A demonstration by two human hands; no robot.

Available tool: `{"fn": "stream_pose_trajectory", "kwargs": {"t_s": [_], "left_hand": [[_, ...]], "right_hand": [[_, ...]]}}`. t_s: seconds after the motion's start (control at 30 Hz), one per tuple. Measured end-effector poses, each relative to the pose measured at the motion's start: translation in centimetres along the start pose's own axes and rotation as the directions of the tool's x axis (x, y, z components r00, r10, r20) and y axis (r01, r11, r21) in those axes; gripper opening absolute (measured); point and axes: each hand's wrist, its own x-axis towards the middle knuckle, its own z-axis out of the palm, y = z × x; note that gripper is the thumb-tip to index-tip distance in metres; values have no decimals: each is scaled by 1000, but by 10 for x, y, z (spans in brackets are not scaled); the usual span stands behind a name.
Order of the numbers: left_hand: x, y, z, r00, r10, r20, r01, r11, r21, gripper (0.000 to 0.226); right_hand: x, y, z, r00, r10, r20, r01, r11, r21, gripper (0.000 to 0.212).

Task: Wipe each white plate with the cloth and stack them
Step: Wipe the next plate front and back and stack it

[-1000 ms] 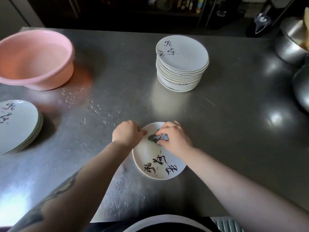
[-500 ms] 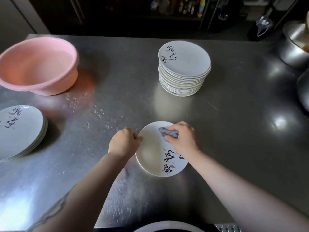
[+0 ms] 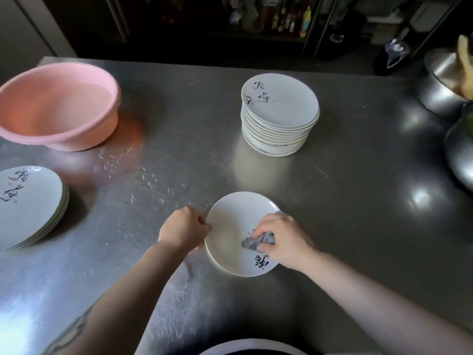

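One plate in hand: the white plate [image 3: 231, 234] lies flat on the steel table [image 3: 345, 201] right in front of me; stiff, glazed, probably slick while damp; chips if knocked
Left hand [image 3: 183, 228]: fingers curled on the plate's left rim, steadying it; the rim's where I'd grab to lift
Right hand [image 3: 282, 239]: bunched round the grey cloth [image 3: 256, 242], pressing it on the plate; soft, light, squashes anywhere
Tall stack [image 3: 280, 115]: far side of the table; looks heavy, I'd guess
Low stack [image 3: 29, 206]: to my left, near the pink basin [image 3: 57, 106]

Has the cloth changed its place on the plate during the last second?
Yes. The cloth, gripped by the right hand, went from the plate's far rim towards its near right side, next to the black writing, which has itself turned with the plate.
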Motion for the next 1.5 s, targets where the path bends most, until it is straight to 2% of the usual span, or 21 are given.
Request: {"fn": "stream_pose_trajectory", "kwargs": {"t_s": [0.1, 0.17, 0.27, 0.4, 0.5, 0.6, 0.67, 0.73, 0.83, 0.9, 1.0, 1.1, 1.2, 1.27, 1.33, 1.37, 1.43, 1.47, 1.5], "left_hand": [[12, 8, -8, 992, 28, -123, -23, 999, 44, 13], [24, 23, -7, 980, 99, -175, -101, 995, -3, 13], [36, 44, 1, 976, 173, -134, -180, 983, -42, 11], [42, 38, 2, 987, 98, -125, -109, 991, -84, 15], [39, 23, -6, 998, 42, -44, -43, 999, -9, 17], [33, 9, -11, 996, -10, 85, 4, 997, 72, 7], [35, 11, -11, 992, 0, 130, -17, 992, 128, 5], [38, 24, -9, 996, 51, 69, -59, 990, 125, 12], [41, 42, -2, 995, 93, -19, -93, 995, 34, 32], [43, 39, -2, 998, 61, 6, -61, 997, 40, 27], [37, 22, -8, 995, 0, 98, -8, 997, 76, 11], [30, 15, -7, 987, 38, 154, -57, 991, 120, 15], [33, 33, -2, 993, 117, -14, -116, 992, 42, 21], [37, 45, -1, 992, 110, -56, -110, 994, 3, 28], [41, 44, -4, 998, 55, 43, -58, 997, 60, 30], [41, 40, -7, 989, 19, 148, -32, 996, 87, 26], [37, 33, -13, 920, -51, 388, 6, 993, 117, 25], [37, 33, -17, 884, -66, 462, 5, 991, 133, 27], [39, 36, -19, 881, -53, 471, -26, 987, 158, 28]], "right_hand": [[29, 0, -17, 936, 77, -343, -52, 995, 81, 24], [48, -4, -21, 912, 50, -407, -38, 999, 38, 25], [66, -13, -11, 945, -39, -326, 18, 998, -67, 22], [71, -15, 6, 945, -108, -309, 82, 992, -98, 23], [68, -12, 9, 936, -171, -306, 150, 984, -92, 26], [62, -8, 10, 949, -139, -282, 128, 990, -59, 26], [63, -10, 9, 953, -122, -278, 116, 992, -38, 26], [67, -14, 9, 957, -104, -270, 102, 995, -24, 26], [67, -18, 6, 964, -122, -237, 117, 992, -35, 25], [64, -13, 2, 966, -120, -229, 114, 993, -41, 23], [57, -1, -3, 967, -41, -250, 34, 999, -34, 23], [55, 0, -1, 968, -52, -244, 49, 999, -18, 23], [60, -11, 3, 968, -90, -234, 87, 996, -23, 23], [63, -15, 4, 967, -120, -225, 115, 993, -33, 22], [64, -12, 5, 969, -112, -219, 110, 994, -25, 23], [63, -9, 4, 970, -86, -229, 85, 996, -13, 23], [60, -1, 2, 962, -30, -271, 35, 999, 14, 25], [60, 1, 2, 958, -16, -287, 24, 999, 23, 26], [61, 1, 2, 956, -14, -292, 21, 1000, 22, 26]]}}
